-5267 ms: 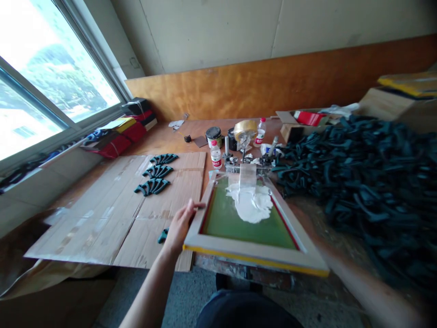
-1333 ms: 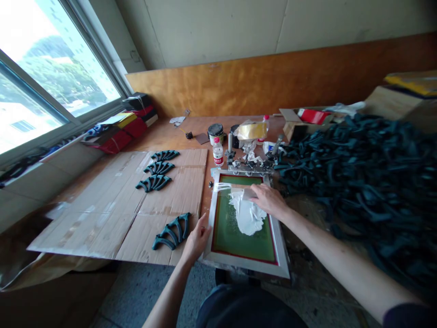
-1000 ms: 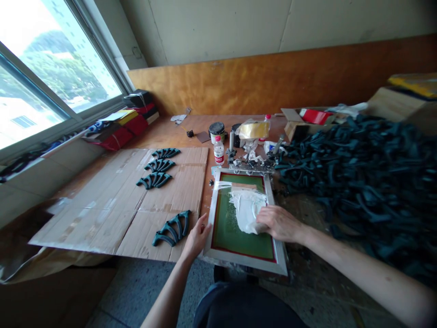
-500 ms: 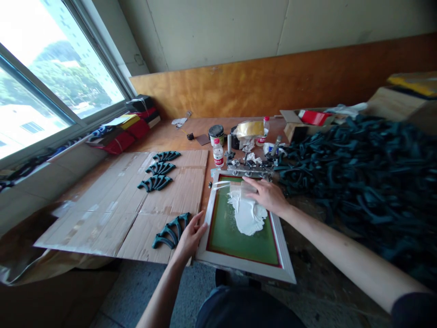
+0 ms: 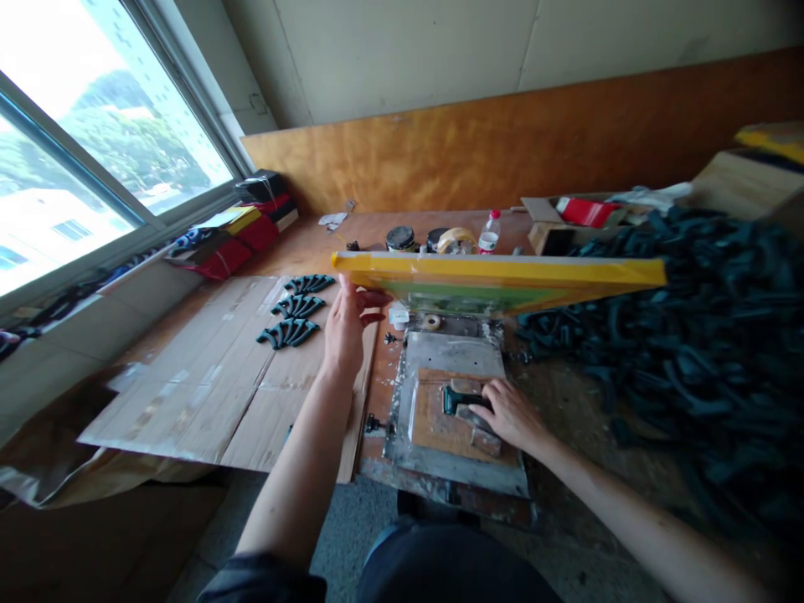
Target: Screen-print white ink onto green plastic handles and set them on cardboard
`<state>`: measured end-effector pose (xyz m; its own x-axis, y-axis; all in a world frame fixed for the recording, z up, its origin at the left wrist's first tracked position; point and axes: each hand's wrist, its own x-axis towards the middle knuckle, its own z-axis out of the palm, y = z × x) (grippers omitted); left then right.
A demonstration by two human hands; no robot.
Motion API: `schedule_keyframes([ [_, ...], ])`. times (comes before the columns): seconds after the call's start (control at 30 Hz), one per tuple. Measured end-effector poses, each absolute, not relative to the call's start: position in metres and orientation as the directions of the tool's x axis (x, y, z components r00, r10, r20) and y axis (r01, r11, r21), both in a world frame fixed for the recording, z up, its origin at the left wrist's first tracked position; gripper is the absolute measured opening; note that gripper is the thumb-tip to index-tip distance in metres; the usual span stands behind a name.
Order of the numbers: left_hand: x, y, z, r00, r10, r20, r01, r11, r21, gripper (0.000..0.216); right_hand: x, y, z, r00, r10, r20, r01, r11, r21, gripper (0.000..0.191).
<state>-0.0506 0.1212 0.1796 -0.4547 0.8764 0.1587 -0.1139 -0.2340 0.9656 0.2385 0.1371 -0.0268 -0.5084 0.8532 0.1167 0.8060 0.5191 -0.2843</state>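
My left hand [image 5: 349, 322] grips the left front corner of the printing screen frame [image 5: 496, 272], which is tilted up so its yellow front edge faces me. Beneath it lies the grey printing base [image 5: 452, 456] with a brown board. My right hand [image 5: 510, 412] rests on that board, fingers closed on a dark green curved plastic piece [image 5: 457, 400]. Three fans of the same dark green pieces [image 5: 290, 307] lie on the cardboard sheet [image 5: 207, 377] to the left.
A big heap of dark green pieces [image 5: 678, 335] fills the right side of the bench. Ink tins [image 5: 400, 239], a tape roll [image 5: 453, 240] and a water bottle [image 5: 489, 231] stand behind the frame. Folded cloths [image 5: 242, 234] lie by the window. A carton [image 5: 553, 224] sits at the back.
The screen was flat while my right hand swept a squeegee through white ink. Now my left hand has raised the frame, and my right hand has dropped to the piece on the base.
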Motion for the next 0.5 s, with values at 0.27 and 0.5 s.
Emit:
schedule_keyframes([
  [0.27,0.027,0.012,0.053,-0.041,0.834,-0.550,-0.287,0.518,0.806,0.065,0.175,0.086,0.003,-0.446,0.852,0.274,0.795,0.518,-0.315,0.018],
  [0.5,-0.027,-0.035,0.007,-0.521,0.690,-0.502,-0.343,0.369,0.864,0.051,0.122,0.036,0.026,-0.732,0.516,0.445,0.407,0.855,-0.321,0.017],
])
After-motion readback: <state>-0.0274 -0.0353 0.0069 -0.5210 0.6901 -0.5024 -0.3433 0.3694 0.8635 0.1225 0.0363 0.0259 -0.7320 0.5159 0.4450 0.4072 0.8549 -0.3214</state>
